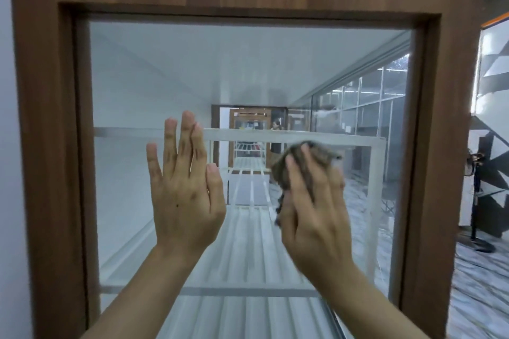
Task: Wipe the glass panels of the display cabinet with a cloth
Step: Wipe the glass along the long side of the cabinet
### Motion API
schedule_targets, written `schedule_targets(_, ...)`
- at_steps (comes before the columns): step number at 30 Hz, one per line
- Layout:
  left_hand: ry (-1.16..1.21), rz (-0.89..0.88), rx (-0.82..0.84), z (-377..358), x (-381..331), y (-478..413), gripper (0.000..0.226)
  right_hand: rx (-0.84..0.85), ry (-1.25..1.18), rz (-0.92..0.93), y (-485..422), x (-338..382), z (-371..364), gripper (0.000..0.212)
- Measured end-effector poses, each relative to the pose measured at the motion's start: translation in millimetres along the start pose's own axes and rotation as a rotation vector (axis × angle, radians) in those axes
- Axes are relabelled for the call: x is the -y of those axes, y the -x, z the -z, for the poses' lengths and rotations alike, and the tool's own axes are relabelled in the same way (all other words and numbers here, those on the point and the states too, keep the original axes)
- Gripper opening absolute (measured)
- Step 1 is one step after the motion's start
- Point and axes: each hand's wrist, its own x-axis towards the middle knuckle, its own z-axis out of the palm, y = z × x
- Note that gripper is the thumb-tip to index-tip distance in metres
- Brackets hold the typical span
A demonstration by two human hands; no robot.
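Note:
The display cabinet's end glass panel (170,71) fills the view, set in a brown wooden frame (49,118). My left hand (184,187) lies flat against the glass with straight, slightly spread fingers, left of centre. My right hand (314,201) presses a crumpled grey-brown cloth (297,158) onto the glass at centre right; the cloth bunches above and left of the fingers, and its blur suggests motion. Both forearms rise from the bottom edge.
Inside the cabinet, white slatted shelves (248,256) run away from me. A side glass wall (358,118) shows a room beyond, with a person far off at the cabinet's other end. A black fan stand (479,201) stands on the patterned floor at right.

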Motion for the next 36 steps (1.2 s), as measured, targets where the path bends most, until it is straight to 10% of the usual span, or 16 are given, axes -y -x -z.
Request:
schedule_targets(4, -0.011, -0.001, 0.004, -0.6, -2.2, -0.3, 0.061, -0.157, -0.046, -0.216, -65.8, 7.1, -7.4, 0.046)
schedule_targets(10, 0.015, 0.013, 0.006, -0.9, -14.5, -2.5, 0.06, 0.091, 0.023, 0.132, 9.0, -6.5, 3.3, 0.05)
schedule_targets(17, 0.026, -0.004, 0.011, -10.8, -50.4, -12.0, 0.059, -0.168, -0.046, -0.232, -69.6, -31.6, 10.3, 0.046)
schedule_targets(22, 0.062, -0.143, 0.028, -14.6, -64.0, -7.4, 0.058, 0.094, 0.067, 0.034, 25.0, -40.9, 26.5, 0.048)
schedule_targets(29, -0.002, -0.136, 0.053, -17.8, -65.7, 0.2, 0.057, -0.168, 0.035, -0.28, -59.9, -64.1, 26.6, 0.046)
schedule_targets(36, 0.001, -0.15, 0.061, -16.6, -62.6, 0.3, 0.057, 0.092, 0.084, -0.018, 44.6, -40.7, 24.2, 0.051)
